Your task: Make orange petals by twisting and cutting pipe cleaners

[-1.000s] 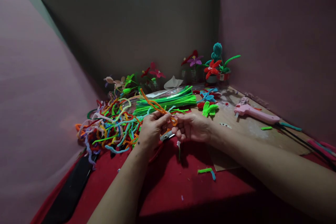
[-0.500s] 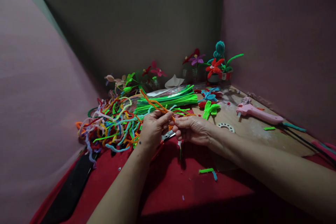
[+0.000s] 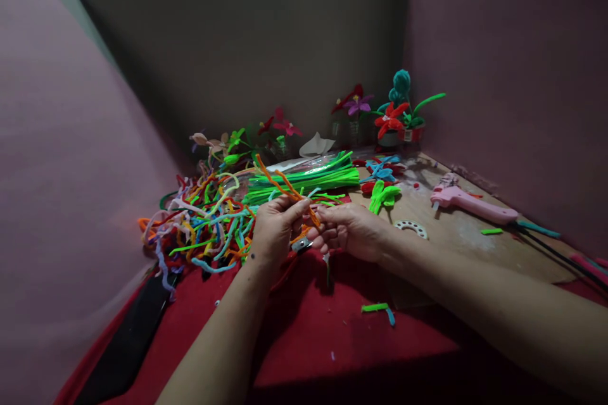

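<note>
Pinched between the thumb and fingers of my left hand [image 3: 275,228] is an orange pipe cleaner [image 3: 289,190], bent so that two strands rise up and to the left. My right hand [image 3: 356,231] is closed at its lower end, thumb and fingertips against the orange fuzz; the exact grip is partly hidden. Scissors [image 3: 303,244] lie beneath the hands, mostly covered. A large tangle of coloured pipe cleaners [image 3: 204,221] is left of my left hand. Beyond both hands rests a plastic pack of green pipe cleaners [image 3: 308,183].
On a cardboard sheet [image 3: 465,247] at right lie a pink glue gun [image 3: 479,202], a white ring with holes [image 3: 411,229] and a green pipe-cleaner flower [image 3: 381,195]. Potted pipe-cleaner flowers [image 3: 399,117] stand at the back. Cut green and blue bits [image 3: 377,309] lie on the red cloth [image 3: 342,342].
My right hand has shifted slightly right and its fingers have loosened a little. More of the pipe cleaner's lower end shows between the hands, and its two strands stand further apart.
</note>
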A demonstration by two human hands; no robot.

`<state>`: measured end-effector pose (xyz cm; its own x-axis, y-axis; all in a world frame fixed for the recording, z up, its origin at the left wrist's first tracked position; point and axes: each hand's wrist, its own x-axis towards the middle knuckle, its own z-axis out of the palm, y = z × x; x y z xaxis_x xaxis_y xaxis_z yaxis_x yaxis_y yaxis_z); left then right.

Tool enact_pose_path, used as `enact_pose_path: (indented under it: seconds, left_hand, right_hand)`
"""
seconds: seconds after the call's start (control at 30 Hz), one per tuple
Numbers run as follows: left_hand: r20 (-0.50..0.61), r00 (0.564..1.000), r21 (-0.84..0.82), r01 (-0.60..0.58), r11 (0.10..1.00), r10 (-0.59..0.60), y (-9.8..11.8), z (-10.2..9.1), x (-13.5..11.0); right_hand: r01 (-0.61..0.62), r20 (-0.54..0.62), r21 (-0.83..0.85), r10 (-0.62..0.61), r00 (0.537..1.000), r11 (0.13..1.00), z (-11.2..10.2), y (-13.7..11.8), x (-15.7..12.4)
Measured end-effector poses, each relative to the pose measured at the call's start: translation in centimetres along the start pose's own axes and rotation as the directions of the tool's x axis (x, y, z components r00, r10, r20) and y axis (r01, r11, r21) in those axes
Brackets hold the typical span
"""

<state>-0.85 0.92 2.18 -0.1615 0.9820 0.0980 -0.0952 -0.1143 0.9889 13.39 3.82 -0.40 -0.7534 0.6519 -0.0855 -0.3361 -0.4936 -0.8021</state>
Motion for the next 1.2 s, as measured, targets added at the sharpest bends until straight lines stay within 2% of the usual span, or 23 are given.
enact_pose_path:
  seconds: [0.07,0.17,0.3,0.37,0.43,0.57,0.67,0.73,0.83,0.93,1.1,1.2]
  left_hand:
    - [0.006,1.0,0.019,-0.008,1.0,0.008,0.0,0.1,-0.1]
    - [0.038,0.999,0.064,-0.036,0.997,0.034,0.1,0.3,-0.4]
    - [0.078,0.997,0.224,0.001,0.975,-0.019,0.2,0.7,-0.7]
    - [0.031,0.999,0.228,0.024,0.973,-0.032,0.0,0.8,-0.7]
    - [-0.017,1.0,0.151,0.027,0.988,-0.025,-0.4,0.9,-0.5]
    - [-0.052,0.998,-0.03,0.039,0.999,-0.04,-0.7,0.5,-0.1]
    - [-0.083,0.996,-0.06,0.04,0.997,-0.045,-0.5,0.3,-0.1]
    - [-0.073,0.995,-0.07,0.057,0.996,-0.062,-0.4,0.3,-0.1]
    - [0.004,0.994,-0.071,0.114,0.991,-0.114,-0.5,0.3,-0.2]
    - [0.056,0.991,-0.048,0.122,0.991,-0.119,-0.6,0.5,-0.2]
    - [0.023,0.987,-0.047,0.162,0.986,-0.161,-0.2,0.5,-0.2]
    - [0.035,0.985,-0.063,0.17,0.983,-0.168,-0.2,0.6,-0.2]
  right_hand:
    - [0.038,-0.025,-0.091,-0.04,0.999,0.995,0.0,0.0,0.0]
    - [0.024,-0.123,-0.189,-0.048,0.991,0.982,0.3,0.1,0.0]
    - [0.067,-0.216,-0.27,-0.128,0.968,0.96,0.5,0.2,0.1]
    - [0.148,-0.207,-0.319,-0.221,0.953,0.936,0.4,0.4,0.2]
    - [0.199,-0.186,-0.342,-0.274,0.944,0.919,0.3,0.7,0.3]
    - [0.129,-0.188,-0.347,-0.204,0.961,0.929,0.3,1.1,0.3]
    - [0.129,-0.146,-0.358,-0.192,0.971,0.925,0.2,0.9,0.2]
    - [0.189,-0.124,-0.357,-0.247,0.961,0.915,0.2,0.6,0.2]
    - [0.257,-0.122,-0.374,-0.322,0.939,0.891,0.1,0.1,0.2]
    - [0.26,-0.109,-0.398,-0.327,0.939,0.88,0.3,-0.1,0.1]
    - [0.224,-0.122,-0.442,-0.306,0.944,0.868,0.6,-0.2,-0.1]
    - [0.223,-0.124,-0.412,-0.297,0.947,0.883,0.6,-0.1,-0.1]
